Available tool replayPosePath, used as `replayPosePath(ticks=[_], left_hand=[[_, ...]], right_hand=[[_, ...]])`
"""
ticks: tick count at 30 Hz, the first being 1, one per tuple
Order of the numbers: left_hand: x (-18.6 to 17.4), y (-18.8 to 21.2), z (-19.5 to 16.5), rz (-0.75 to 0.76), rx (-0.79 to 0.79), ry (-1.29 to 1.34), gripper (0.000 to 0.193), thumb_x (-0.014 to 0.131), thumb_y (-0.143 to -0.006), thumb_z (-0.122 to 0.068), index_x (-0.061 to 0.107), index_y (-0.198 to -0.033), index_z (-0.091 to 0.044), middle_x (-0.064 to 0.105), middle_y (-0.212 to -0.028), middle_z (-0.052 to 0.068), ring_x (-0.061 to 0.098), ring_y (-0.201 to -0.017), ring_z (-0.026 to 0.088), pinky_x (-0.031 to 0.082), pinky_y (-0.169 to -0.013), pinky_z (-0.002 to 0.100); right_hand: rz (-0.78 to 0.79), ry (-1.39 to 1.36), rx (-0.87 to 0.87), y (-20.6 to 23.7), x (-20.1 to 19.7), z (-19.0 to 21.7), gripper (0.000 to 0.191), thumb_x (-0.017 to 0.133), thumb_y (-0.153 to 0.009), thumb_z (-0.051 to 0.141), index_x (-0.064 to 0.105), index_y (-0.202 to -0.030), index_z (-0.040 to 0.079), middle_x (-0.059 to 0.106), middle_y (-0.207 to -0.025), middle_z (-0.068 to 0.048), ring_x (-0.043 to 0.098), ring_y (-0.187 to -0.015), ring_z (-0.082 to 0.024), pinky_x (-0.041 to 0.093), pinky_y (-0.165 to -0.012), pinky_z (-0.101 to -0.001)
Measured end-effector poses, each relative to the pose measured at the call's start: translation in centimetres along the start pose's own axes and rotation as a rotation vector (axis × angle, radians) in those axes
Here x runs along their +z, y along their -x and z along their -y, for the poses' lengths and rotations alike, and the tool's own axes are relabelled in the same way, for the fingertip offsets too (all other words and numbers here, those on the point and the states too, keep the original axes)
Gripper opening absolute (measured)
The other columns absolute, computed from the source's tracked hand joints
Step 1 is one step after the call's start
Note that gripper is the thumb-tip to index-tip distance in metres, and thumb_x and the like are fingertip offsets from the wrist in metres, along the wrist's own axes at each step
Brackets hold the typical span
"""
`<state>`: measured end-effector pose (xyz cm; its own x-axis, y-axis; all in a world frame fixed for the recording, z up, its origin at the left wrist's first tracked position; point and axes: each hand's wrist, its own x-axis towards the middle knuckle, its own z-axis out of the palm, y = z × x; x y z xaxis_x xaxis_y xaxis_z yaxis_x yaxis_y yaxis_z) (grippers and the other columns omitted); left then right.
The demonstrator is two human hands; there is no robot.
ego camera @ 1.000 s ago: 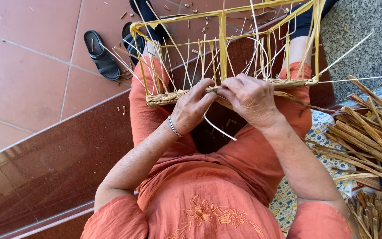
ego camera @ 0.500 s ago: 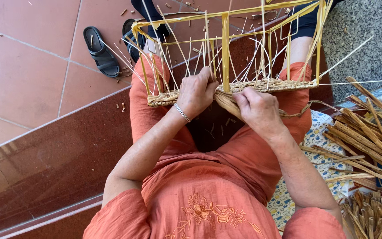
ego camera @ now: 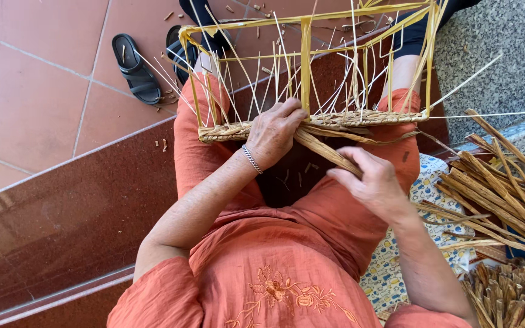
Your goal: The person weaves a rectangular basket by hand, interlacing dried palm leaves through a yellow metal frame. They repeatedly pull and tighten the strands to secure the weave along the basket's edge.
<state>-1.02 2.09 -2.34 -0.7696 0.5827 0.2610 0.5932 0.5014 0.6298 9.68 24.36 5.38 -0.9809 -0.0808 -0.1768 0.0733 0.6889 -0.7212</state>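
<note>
A yellow frame basket [ego camera: 306, 58] with thin upright stakes rests across my knees, a band of woven straw along its near edge. My left hand [ego camera: 274, 133] presses on that woven edge near the middle upright, fingers closed on the strands. My right hand [ego camera: 369, 182] is lower and to the right, gripping a twisted straw strand [ego camera: 326, 152] that runs from the weave back toward my lap. I wear orange clothes and a thin bracelet [ego camera: 251, 159] on the left wrist.
A bundle of dried straw stalks [ego camera: 505, 188] lies at my right on a patterned cloth [ego camera: 390, 267]. Black sandals [ego camera: 135, 67] sit on the red tiled floor at the upper left. A dark polished step [ego camera: 62, 225] runs under my left side.
My right hand has drawn away from the woven edge toward my lap, pulling the twisted strand taut. My left hand has shifted slightly right along the weave.
</note>
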Motion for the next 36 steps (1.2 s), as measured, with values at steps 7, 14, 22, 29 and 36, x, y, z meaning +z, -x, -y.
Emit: replayPosePath(ticks=[7, 14, 22, 29, 36], left_hand=[[-0.8, 0.9, -1.8, 0.286, -0.015, -0.165, 0.054, 0.062, -0.079, 0.001, 0.053, -0.133, 0.003, 0.067, -0.096, 0.014, 0.065, -0.088, 0.029, 0.056, -0.074, 0.039], [1.7, 0.5, -1.3, 0.071, -0.271, 0.062, 0.011, 0.065, -0.104, -0.012, 0.057, -0.111, -0.009, 0.07, -0.078, 0.008, 0.07, -0.063, 0.023, 0.057, -0.058, 0.037], [1.7, -0.3, -1.6, -0.297, -0.489, 0.26, 0.047, 0.072, -0.09, -0.011, 0.047, -0.128, -0.001, 0.071, -0.071, 0.013, 0.072, -0.065, 0.034, 0.055, -0.058, 0.044], [2.7, -1.3, -0.3, 0.06, -0.46, -0.002, 0.019, 0.067, -0.097, -0.022, 0.059, -0.1, -0.004, 0.072, -0.074, 0.016, 0.072, -0.067, 0.036, 0.057, -0.061, 0.047], [1.7, -3.2, 1.3, 0.443, -0.413, -0.033, 0.019, 0.057, -0.091, -0.017, 0.073, -0.098, -0.011, 0.073, -0.083, 0.019, 0.071, -0.08, 0.041, 0.055, -0.073, 0.053]], right_hand=[[-0.136, 0.613, -0.112, 0.0, -7.7, 4.9, 0.022, 0.079, -0.095, 0.015, 0.077, -0.117, 0.014, 0.07, -0.096, -0.007, 0.065, -0.092, -0.027, 0.049, -0.088, -0.044], [-0.8, 0.796, -0.744, -6.5, -3.6, 6.7, 0.017, 0.083, -0.091, 0.008, 0.077, -0.102, 0.019, 0.07, -0.104, -0.007, 0.058, -0.105, -0.028, 0.036, -0.103, -0.0493], [-0.144, 0.201, -0.379, -10.0, 2.6, 1.0, 0.02, 0.06, -0.09, -0.008, 0.064, -0.105, 0.005, 0.069, -0.1, -0.016, 0.07, -0.096, -0.035, 0.057, -0.083, -0.0452], [0.213, 0.336, 0.027, -13.6, 3.1, -2.0, 0.023, 0.059, -0.101, 0.024, 0.071, -0.118, 0.014, 0.074, -0.098, -0.023, 0.071, -0.095, -0.04, 0.055, -0.087, -0.049], [0.339, -0.657, 0.17, -17.0, 3.6, -2.2, 0.046, 0.054, -0.094, 0.015, 0.057, -0.139, 0.003, 0.075, -0.113, -0.01, 0.068, -0.103, -0.016, 0.054, -0.091, -0.0315]])
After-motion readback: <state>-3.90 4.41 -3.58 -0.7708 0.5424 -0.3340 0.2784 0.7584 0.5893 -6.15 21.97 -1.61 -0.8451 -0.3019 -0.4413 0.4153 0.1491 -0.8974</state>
